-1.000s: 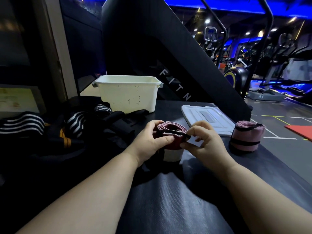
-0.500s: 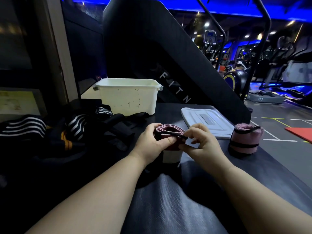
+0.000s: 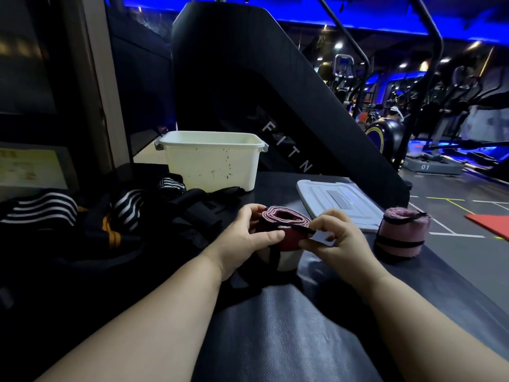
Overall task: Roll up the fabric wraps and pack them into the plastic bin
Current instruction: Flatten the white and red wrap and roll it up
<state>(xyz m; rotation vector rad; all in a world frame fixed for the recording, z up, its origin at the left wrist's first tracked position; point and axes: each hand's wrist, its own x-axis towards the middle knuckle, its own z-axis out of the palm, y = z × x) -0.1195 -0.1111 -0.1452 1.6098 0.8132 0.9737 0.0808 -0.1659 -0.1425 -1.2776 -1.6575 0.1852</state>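
Note:
A rolled pink-and-maroon fabric wrap [image 3: 286,219] stands on end on the dark mat, with a white band at its bottom. My left hand [image 3: 249,239] grips its left side, thumb across the front. My right hand [image 3: 334,241] pinches the wrap's black strap at the roll's right edge. A second pink wrap [image 3: 400,234], rolled and banded with black straps, stands to the right. The cream plastic bin [image 3: 212,159] sits open behind, its inside hidden from here.
A heap of unrolled black wraps with white and orange stripes [image 3: 91,216] lies on the left. The bin's white lid [image 3: 338,201] lies flat behind my right hand. A big black exercise machine [image 3: 275,92] rises behind the bin. The mat's edge drops to the gym floor on the right.
Both hands keep their hold on the roll. My right hand has drawn the black strap a little across the roll's top edge; the view has shifted slightly.

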